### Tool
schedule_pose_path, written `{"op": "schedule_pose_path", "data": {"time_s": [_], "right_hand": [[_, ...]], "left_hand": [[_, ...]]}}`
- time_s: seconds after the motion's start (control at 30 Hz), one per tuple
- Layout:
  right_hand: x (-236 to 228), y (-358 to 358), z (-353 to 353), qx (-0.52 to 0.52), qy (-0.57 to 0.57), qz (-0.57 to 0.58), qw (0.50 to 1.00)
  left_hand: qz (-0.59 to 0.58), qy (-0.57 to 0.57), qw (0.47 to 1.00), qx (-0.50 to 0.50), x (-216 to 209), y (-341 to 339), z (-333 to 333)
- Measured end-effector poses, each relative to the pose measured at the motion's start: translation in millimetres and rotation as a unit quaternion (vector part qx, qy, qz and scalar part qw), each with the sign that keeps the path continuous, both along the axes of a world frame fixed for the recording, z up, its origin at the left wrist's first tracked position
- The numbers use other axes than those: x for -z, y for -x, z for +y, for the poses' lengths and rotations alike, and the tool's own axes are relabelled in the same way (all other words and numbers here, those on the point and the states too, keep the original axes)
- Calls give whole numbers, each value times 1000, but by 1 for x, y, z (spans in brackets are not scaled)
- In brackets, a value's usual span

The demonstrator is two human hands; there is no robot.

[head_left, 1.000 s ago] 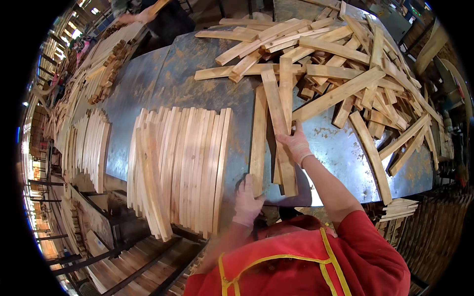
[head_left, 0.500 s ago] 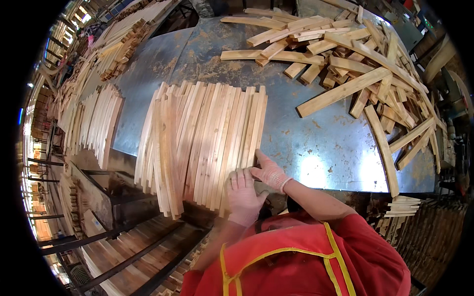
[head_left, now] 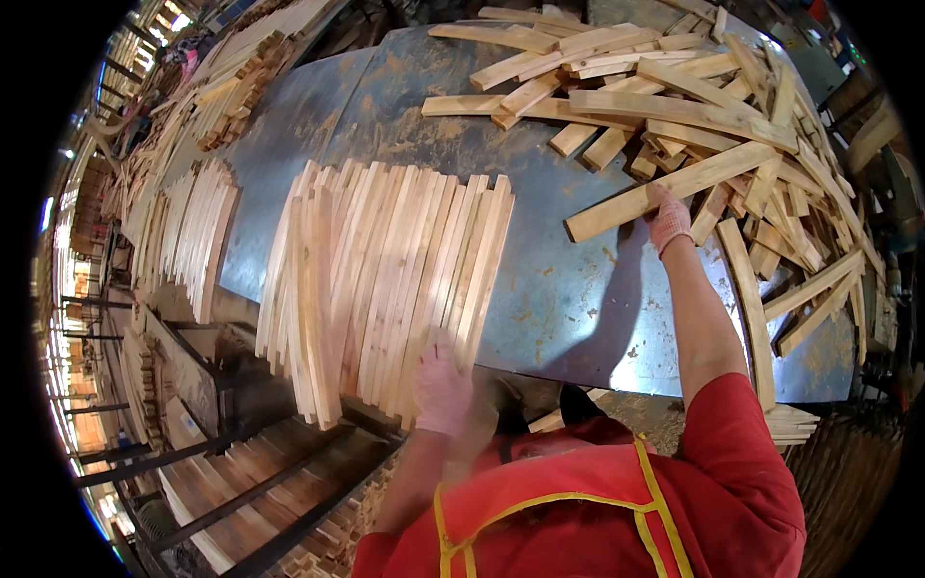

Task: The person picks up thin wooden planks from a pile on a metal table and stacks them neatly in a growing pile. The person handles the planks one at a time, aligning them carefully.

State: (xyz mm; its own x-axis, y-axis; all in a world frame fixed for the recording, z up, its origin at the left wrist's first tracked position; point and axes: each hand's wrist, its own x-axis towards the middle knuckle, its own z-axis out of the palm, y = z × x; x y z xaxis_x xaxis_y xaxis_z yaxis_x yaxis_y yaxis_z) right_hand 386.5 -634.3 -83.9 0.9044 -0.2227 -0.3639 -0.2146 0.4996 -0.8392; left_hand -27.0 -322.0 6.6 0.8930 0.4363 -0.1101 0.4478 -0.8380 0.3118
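Note:
A row of pale wooden strips [head_left: 385, 279] lies side by side on the metal table, with a few strips resting crosswise over its left part. My left hand [head_left: 443, 387], in a pale pink glove and slightly blurred, lies with its fingers stretched out over the near right ends of the row. Out to the right, my gloved right hand [head_left: 670, 223] has its fingers around the near edge of a wooden plank [head_left: 617, 210]. That plank slants at the front of a loose heap of planks [head_left: 713, 116], its left end over the bare metal.
The metal table [head_left: 540, 299] carries sawdust patches. A curved plank [head_left: 747, 308] lies at its right, reaching the near edge. Further strips [head_left: 198, 236] are lined up at the left. Below them stands a dark metal frame [head_left: 251, 433] over stacked boards.
My right hand has left the right edge of the strip row and reached right to the plank at the heap. My left hand has shifted slightly left and down along the row's near ends.

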Motion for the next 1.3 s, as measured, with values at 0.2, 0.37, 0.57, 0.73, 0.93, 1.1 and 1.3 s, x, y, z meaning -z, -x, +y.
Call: {"op": "schedule_pose_path", "data": {"time_s": [0.2,0.37,0.57,0.73,0.93,1.1,1.3], "right_hand": [[-48,168,45,-228,94,82,966],[-38,288,74,-575,353,26,737],[-62,256,93,-621,478,36,619],[-57,268,118,-611,504,20,611],[-103,285,173,-694,452,-25,559],[-89,192,149,-622,306,-250,676],[-218,-37,55,-308,865,-189,349]], "left_hand": [[-27,97,992,-70,-10,5,-41],[0,111,994,-1,8,-12,-92],[47,-90,969,226,-7,8,-36],[21,-97,971,217,13,44,-1],[-172,-128,966,146,-5,34,-14],[-77,-100,985,120,19,5,-20],[-98,-140,976,137,53,15,-1]]}}
